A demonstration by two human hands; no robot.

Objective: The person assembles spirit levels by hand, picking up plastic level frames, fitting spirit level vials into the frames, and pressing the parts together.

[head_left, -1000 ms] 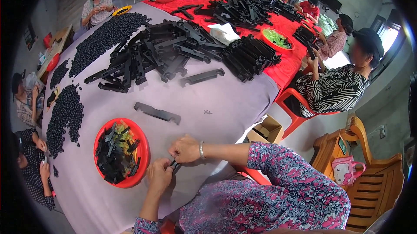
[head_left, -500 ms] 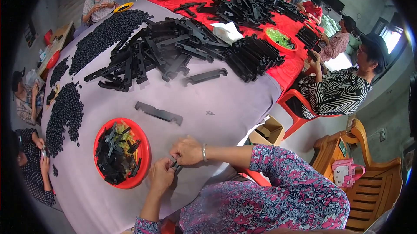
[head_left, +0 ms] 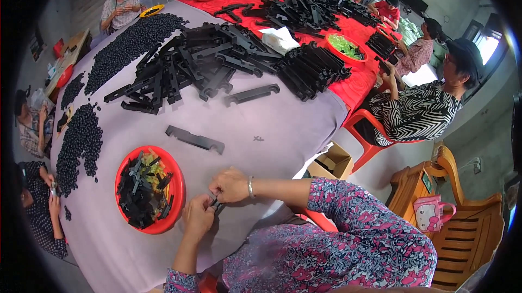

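Observation:
Near the front edge of the table, my left hand (head_left: 198,216) and my right hand (head_left: 230,185) meet with their fingers closed on one small dark piece (head_left: 215,203). The fingers cover most of it, so its exact kind cannot be made out. Just left of my hands stands a red plastic bowl (head_left: 180,201) holding small black parts (head_left: 137,191) and yellowish-green translucent pieces (head_left: 157,172). Beyond my hands, a single long black plastic bar (head_left: 194,139) with notched ends lies flat. Another such bar (head_left: 252,94) rests farther off, close to the heap.
A large heap of black bars (head_left: 185,59) covers the far middle, beside a stacked row of them (head_left: 312,70). Piles of small black pieces (head_left: 80,143) lie along the left. A co-worker in a patterned shirt (head_left: 416,113) sits at right. An open cardboard box (head_left: 333,161) stands below the table edge.
My hands stay together on the small dark piece, with the fingers slightly shifted. The whole view has moved a little; the bars and bowl lie as before.

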